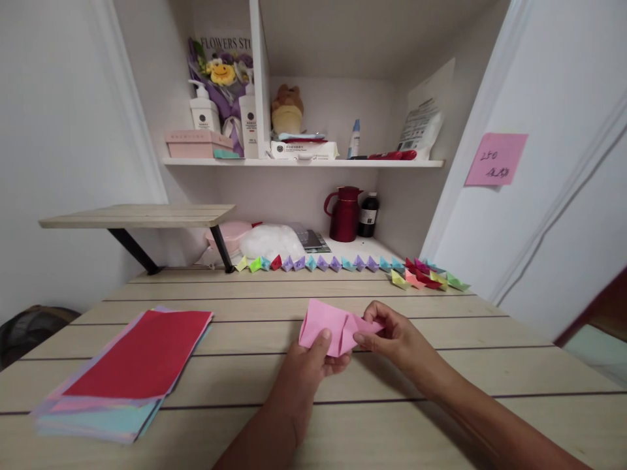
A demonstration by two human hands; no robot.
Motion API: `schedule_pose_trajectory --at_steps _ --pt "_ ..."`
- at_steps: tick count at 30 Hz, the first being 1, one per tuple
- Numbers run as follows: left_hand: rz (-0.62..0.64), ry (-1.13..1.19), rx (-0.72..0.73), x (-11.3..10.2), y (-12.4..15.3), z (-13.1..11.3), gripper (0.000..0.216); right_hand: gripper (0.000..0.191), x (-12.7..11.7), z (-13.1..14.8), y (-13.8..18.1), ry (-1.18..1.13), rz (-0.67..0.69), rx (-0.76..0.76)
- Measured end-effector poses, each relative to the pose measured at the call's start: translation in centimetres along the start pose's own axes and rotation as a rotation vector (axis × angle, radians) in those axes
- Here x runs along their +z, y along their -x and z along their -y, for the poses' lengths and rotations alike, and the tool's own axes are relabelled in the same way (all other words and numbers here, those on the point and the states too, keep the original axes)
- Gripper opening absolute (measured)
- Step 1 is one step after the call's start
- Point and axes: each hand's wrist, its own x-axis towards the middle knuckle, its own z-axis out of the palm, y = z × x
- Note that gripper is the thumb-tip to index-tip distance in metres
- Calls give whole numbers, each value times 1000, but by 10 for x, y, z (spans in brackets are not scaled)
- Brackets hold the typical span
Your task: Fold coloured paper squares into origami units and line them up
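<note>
A pink sheet of origami paper (pixel 323 323), partly folded, is held between both hands just above the slatted table. My left hand (pixel 313 356) grips its lower left side, thumb on the front face and fingers behind. At the right, my right hand (pixel 389 336) pinches a narrow, pointed end of the same paper between thumb and forefinger. A crease runs up the middle of the paper. The fingers behind the paper are partly hidden.
A stack of coloured paper (pixel 142 356), red on top, lies at the left. Small folded paper boats (pixel 323 263) line the table's back edge, with more clustered at the right (pixel 424 277). A raised wooden shelf (pixel 137 215) stands back left; a red jug (pixel 345 215) stands behind.
</note>
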Motion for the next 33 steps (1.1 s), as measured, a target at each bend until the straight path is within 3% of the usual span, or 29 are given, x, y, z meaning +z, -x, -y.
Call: schedule_pose_trajectory --at_steps 7,13,18,20,22,24,26,29,33 --pt "-18 -187 85 0 0 2 49 31 -2 -3 0 -11 8 10" --pt "-117 -313 119 3 1 4 37 50 2 0 1 -114 -15 143" --pt "-182 -366 92 0 2 -6 27 44 -9 -9 -3 79 -18 158" --pt "-285 -485 233 -7 2 -15 28 43 -17 -12 -5 261 8 171" --pt "-393 -810 537 -14 1 -24 30 40 -23 -14 -6 405 30 176" --pt "-308 -1136 743 -17 2 -28 32 38 -27 -14 -8 486 49 153" --pt "-109 -1376 833 -15 5 -26 33 37 -30 -14 -9 551 62 124" --pt "185 -1597 846 -10 9 -17 41 34 -31 -16 -11 673 60 106" --pt "324 -1737 751 -14 6 -6 51 32 -32 -16 -11 783 72 110"
